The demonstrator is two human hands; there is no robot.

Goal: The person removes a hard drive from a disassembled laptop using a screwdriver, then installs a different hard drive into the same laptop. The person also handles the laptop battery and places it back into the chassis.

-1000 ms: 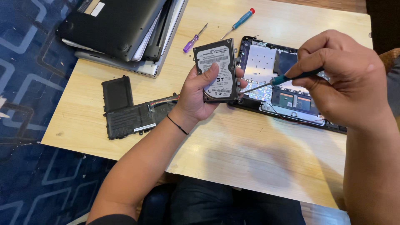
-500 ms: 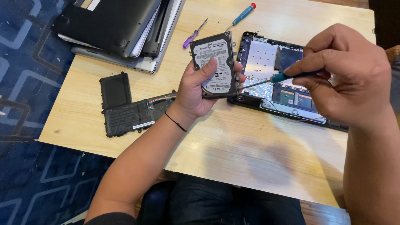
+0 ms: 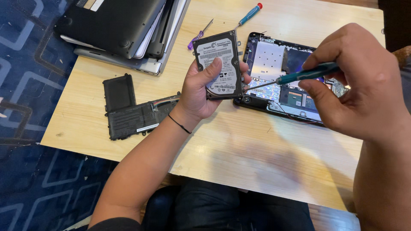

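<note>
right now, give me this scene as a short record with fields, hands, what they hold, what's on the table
left hand: left hand holds a hard drive upright, label side facing the camera
right hand: right hand grips a green-handled screwdriver, tip at the drive's right edge
under the hands: opened laptop base with its boards showing
left of it: black battery pack, lying flat
far edge: blue-handled screwdriver and purple-handled screwdriver, both loose
far left corner: stack of closed laptops
surface: wooden table
</note>
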